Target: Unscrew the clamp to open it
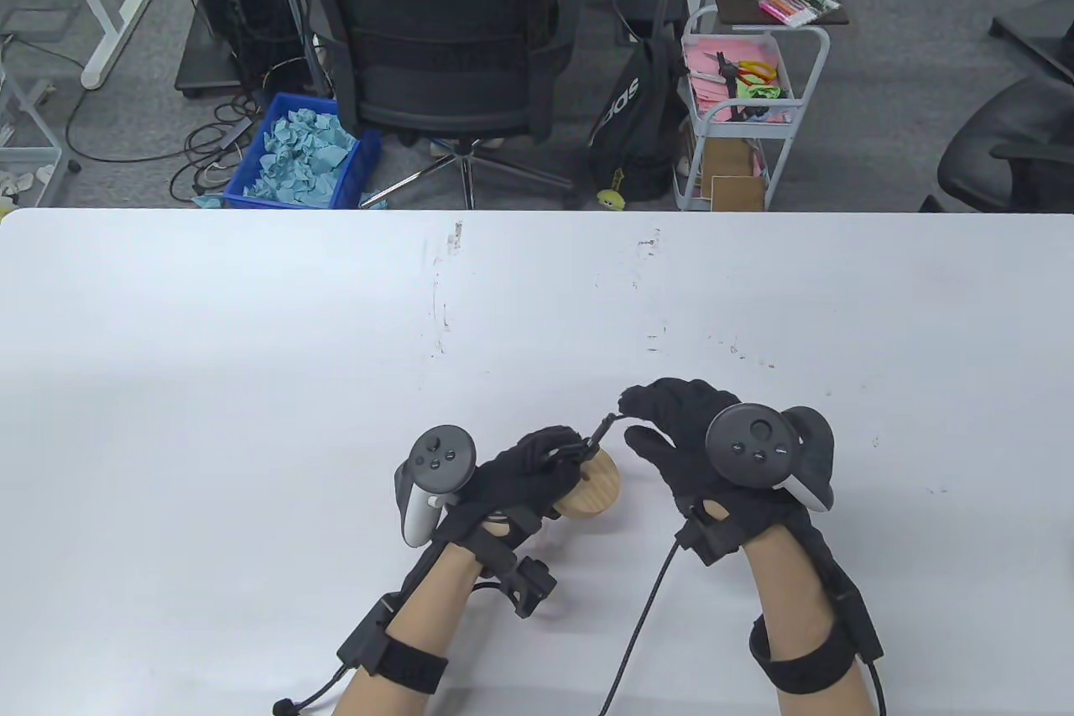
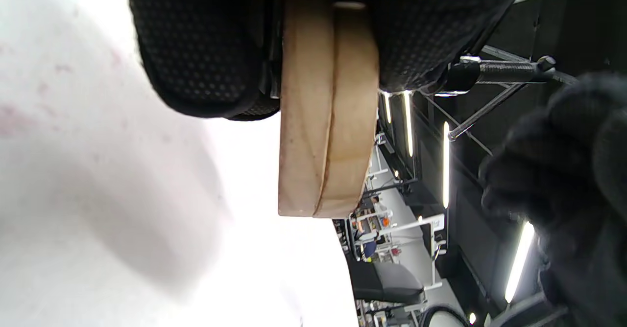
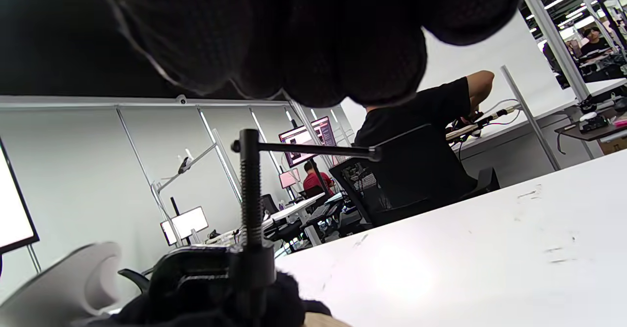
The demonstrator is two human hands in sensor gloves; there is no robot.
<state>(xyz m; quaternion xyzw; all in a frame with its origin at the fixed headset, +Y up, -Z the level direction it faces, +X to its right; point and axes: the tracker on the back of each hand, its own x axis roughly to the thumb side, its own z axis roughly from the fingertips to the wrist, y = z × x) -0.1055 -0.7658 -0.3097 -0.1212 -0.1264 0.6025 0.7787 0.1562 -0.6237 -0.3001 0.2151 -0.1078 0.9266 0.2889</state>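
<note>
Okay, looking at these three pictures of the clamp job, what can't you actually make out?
- Clamp body: table view, covered by the left hand.
- Whether the right hand touches the handle bar: right wrist view, fingers blurred above it.
- Screw tip against the wooden discs: left wrist view, cut off by the top edge and the glove.
</note>
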